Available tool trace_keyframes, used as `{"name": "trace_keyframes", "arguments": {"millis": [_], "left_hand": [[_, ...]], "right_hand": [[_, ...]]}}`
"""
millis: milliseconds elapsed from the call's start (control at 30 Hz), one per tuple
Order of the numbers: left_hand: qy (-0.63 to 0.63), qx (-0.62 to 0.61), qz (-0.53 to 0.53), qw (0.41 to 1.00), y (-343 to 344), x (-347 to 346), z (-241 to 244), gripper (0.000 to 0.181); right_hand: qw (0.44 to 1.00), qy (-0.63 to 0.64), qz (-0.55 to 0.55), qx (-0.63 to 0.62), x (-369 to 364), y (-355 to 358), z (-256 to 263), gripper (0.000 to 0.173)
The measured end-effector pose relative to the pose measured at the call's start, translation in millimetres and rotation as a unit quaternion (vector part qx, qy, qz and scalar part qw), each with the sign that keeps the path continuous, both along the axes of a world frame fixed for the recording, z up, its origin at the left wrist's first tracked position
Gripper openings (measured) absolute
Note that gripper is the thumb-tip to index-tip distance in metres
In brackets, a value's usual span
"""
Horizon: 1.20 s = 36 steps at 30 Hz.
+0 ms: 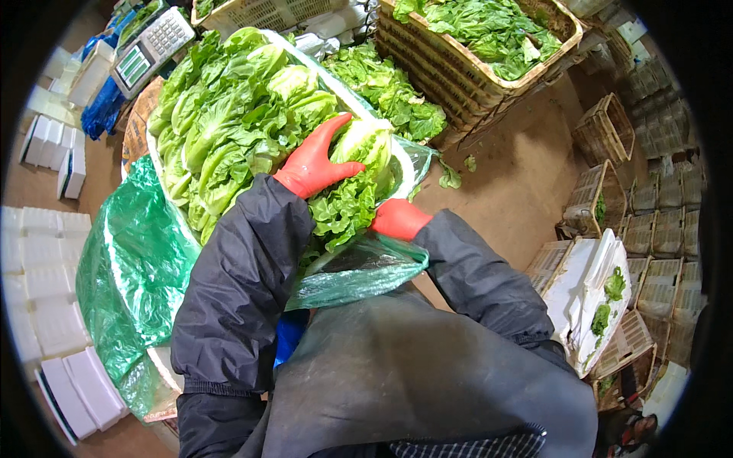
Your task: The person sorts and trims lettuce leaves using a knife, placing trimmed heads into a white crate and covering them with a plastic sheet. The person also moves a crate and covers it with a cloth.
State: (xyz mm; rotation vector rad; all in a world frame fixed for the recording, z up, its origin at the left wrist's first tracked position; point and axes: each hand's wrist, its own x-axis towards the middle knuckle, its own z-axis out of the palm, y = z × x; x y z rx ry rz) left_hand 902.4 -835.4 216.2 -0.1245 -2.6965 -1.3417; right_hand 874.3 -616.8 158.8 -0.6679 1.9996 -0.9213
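Note:
My left hand (pixel 320 160), in an orange-red rubber glove, lies with thumb and fingers spread against a head of leafy green lettuce (pixel 366 146) at the near right end of a packed row. My right hand (pixel 400 219), gloved alike, is at the lower right of that lettuce; its fingers are hidden under the leaves and beside green plastic film. Many more lettuce heads (pixel 229 114) fill a white foam box (pixel 404 166) lined with green plastic film (pixel 137 229). The film hangs over the left side and bunches in front of my apron.
A tall plastic crate (pixel 487 74) holding loose leaves stands at the upper right, with a leaf heap (pixel 383 86) beside it. A digital scale (pixel 152 51) is at the upper left. White foam boxes (pixel 48 275) stack at left; crates (pixel 595 197) and a foam lid (pixel 601 303) stand at right.

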Motion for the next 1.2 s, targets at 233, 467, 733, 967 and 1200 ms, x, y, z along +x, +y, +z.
{"name": "trace_keyframes", "arguments": {"millis": [233,467,733,967,1200], "left_hand": [[0.021,0.001,-0.014,1.0,-4.8,8.3,-1.7,0.082],[0.026,-0.32,-0.075,0.944,59.2,26.6,7.2,0.076],[0.031,-0.426,-0.054,0.902,49.7,25.0,-33.4,0.08],[0.037,-0.478,-0.028,0.877,60.5,34.6,-40.9,0.081],[0.022,-0.453,-0.04,0.89,65.9,33.1,-46.9,0.079]], "right_hand": [[0.843,-0.232,-0.389,-0.289,24.4,59.3,48.2,0.024],[0.854,-0.14,-0.395,-0.31,45.1,129.5,31.9,0.029],[0.86,-0.191,-0.354,-0.315,38.1,102.9,30.6,0.025],[0.873,-0.14,-0.328,-0.332,10.7,102.2,57.5,0.027],[0.885,-0.106,-0.342,-0.296,4.0,105.1,60.0,0.031]]}}
